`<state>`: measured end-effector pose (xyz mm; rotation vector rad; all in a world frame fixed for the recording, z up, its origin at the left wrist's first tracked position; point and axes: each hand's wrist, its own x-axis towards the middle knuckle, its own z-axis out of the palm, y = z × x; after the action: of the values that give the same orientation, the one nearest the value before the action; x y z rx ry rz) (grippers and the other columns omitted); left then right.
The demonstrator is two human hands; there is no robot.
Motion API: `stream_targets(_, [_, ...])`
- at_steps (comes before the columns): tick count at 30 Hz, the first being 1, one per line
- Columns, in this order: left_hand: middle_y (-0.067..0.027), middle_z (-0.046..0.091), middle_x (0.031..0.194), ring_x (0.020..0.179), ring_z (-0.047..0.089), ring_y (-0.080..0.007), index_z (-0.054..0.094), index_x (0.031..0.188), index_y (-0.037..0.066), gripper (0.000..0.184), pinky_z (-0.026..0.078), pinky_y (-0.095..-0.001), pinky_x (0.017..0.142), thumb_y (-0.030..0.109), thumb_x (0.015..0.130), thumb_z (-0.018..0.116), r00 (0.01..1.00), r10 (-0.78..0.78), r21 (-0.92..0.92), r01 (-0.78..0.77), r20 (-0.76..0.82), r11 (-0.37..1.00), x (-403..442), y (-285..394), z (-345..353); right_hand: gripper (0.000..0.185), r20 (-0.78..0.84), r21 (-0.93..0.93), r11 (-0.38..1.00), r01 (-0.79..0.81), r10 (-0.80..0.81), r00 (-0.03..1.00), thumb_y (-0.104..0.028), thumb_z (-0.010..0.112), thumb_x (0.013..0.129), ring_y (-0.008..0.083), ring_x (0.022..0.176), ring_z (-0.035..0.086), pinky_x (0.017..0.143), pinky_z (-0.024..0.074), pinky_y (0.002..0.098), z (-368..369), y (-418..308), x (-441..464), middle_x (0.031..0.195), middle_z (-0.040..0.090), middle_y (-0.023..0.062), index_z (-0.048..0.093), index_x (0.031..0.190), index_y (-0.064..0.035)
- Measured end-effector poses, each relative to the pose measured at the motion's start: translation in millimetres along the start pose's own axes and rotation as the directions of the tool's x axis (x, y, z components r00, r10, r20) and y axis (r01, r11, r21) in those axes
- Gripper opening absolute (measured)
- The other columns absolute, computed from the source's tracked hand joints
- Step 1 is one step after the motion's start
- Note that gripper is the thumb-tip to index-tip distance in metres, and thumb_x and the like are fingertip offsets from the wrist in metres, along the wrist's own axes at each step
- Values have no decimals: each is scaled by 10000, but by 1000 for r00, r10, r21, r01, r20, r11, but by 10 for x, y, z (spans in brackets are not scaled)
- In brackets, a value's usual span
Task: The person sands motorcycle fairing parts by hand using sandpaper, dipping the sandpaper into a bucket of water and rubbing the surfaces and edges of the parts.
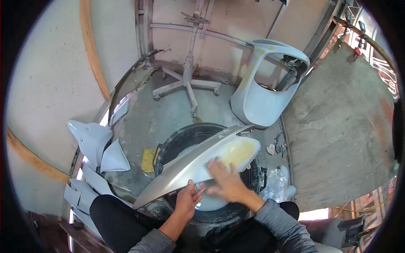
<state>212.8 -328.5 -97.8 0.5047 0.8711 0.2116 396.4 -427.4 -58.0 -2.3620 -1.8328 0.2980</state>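
A silver-grey curved panel point(185, 168) with a yellowish patch near its right end lies tilted across a round black tub point(168, 141) that holds cloudy liquid. My left hand point(187, 200) grips the panel's lower edge, fingers closed round it. Against the panel's face, left of the yellow patch, my right hand point(228, 181) presses a small dark grey pad point(212, 163) under its fingertips.
A large pale blue-white body part point(261, 97) stands behind the tub. White panels point(90, 139) lie at the left. A wheeled stand point(185, 78) is at the back, a yellow sponge point(148, 160) left of the tub, and a clear plastic bag point(275, 185) at its right.
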Motion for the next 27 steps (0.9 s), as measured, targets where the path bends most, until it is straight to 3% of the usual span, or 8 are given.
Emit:
stream_targets(2, [-16, 625, 1312, 1229, 584, -206, 484, 1371, 113, 488, 422, -314, 943, 482, 1054, 453, 1000, -20, 18, 20, 20, 1000, -8, -25, -22, 902, 63, -16, 990, 137, -136, 989, -593, 566, 906, 355, 1512, 233, 1140, 154, 686, -34, 60, 43, 1615, 282, 201, 279, 1553, -35])
stream_targets(5, [-17, 626, 1305, 1240, 573, -205, 479, 1375, 109, 500, 405, -332, 970, 489, 1051, 456, 1000, -4, -2, 4, 22, 1000, -24, -7, 23, 853, -149, 185, 907, -379, 407, 901, -607, 517, 933, 346, 1511, 244, 1122, 171, 703, 183, 896, 277, 1630, 270, 163, 303, 1548, -56])
stream_targets(9, [-21, 626, 1295, 1245, 563, -201, 472, 1377, 97, 518, 393, -349, 994, 497, 1049, 455, 1000, -11, -18, 12, 16, 1000, -45, 11, 25, 943, 95, 22, 978, 205, -206, 974, -685, 543, 880, 323, 1520, 228, 1140, 168, 690, -23, 1, -63, 1640, 256, 133, 311, 1547, -61])
stream_targets(13, [-22, 628, 1284, 1233, 567, -202, 481, 1366, 92, 511, 388, -346, 1008, 493, 1050, 455, 1000, -7, 27, 7, 0, 1000, -47, -34, 7, 922, -174, 87, 926, -367, 377, 910, -596, 601, 875, 348, 1505, 257, 1133, 190, 672, 24, 746, 304, 1608, 272, 240, 286, 1567, -75])
stream_targets(16, [-24, 628, 1287, 1222, 569, -205, 486, 1370, 101, 517, 385, -340, 989, 502, 1044, 459, 1000, -1, -5, 1, -12, 1000, -6, -14, -46, 885, 50, -15, 997, 71, -70, 996, -589, 579, 901, 324, 1513, 246, 1144, 178, 685, -58, 48, 17, 1638, 266, 135, 282, 1569, -89])
stream_targets(22, [-42, 623, 1304, 1238, 557, -215, 506, 1358, 121, 493, 375, -353, 989, 497, 1043, 461, 999, 29, 11, -29, -23, 1000, -46, -28, -26, 899, -122, 115, 928, -354, 367, 922, -629, 554, 907, 311, 1513, 252, 1143, 161, 685, 23, 468, 308, 1621, 301, 143, 303, 1555, -59])
stream_targets(25, [-41, 626, 1298, 1234, 560, -213, 526, 1336, 132, 469, 372, -353, 979, 494, 1044, 460, 999, 32, -15, -33, -33, 999, -28, 12, -22, 897, 38, -12, 994, 107, -106, 994, -599, 579, 907, 340, 1507, 254, 1129, 187, 695, 57, -49, 33, 1608, 317, 160, 291, 1554, -48])
stream_targets(27, [-36, 635, 1272, 1224, 566, -211, 527, 1331, 136, 460, 374, -353, 975, 489, 1043, 467, 999, 27, 3, -27, -46, 1000, -64, 4, -34, 914, -6, 82, 988, -127, 128, 992, -620, 574, 902, 344, 1508, 250, 1134, 186, 690, -13, 445, 292, 1614, 305, 157, 281, 1559, -57])
